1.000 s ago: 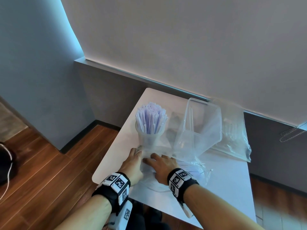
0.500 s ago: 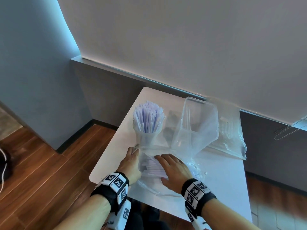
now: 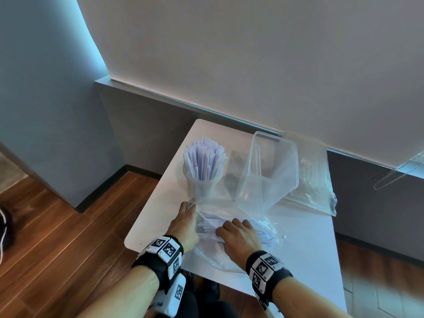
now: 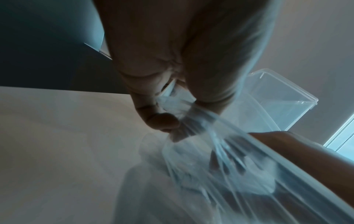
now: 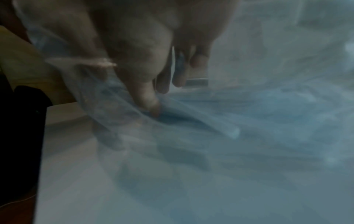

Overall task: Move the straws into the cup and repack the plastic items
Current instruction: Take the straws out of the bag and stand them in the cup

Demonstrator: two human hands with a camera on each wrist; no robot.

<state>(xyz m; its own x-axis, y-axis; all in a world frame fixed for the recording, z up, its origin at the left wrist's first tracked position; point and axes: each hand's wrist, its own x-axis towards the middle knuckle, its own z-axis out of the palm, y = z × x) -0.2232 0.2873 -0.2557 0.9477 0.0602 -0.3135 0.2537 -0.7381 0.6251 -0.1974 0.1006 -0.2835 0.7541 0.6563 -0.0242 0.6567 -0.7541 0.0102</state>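
Left hand (image 3: 183, 223) pinching bunched edge of clear plastic bag (image 3: 215, 253), near centre of white table (image 3: 305, 255). Right hand (image 3: 238, 239) inside bag, fingers curled over loose straws (image 3: 207, 222); firm grip impossible to tell. Cup (image 3: 202, 187) packed with upright straws just beyond, clear container (image 3: 268, 171) to its right.

left wrist band (image 3: 160, 255): black strap carrying white blocks printed with black square markers
left wrist camera (image 3: 175, 294): white housing under the wrist, with another black marker
right wrist band (image 3: 267, 269): black strap, white marker blocks
forearms: bare, no sleeves
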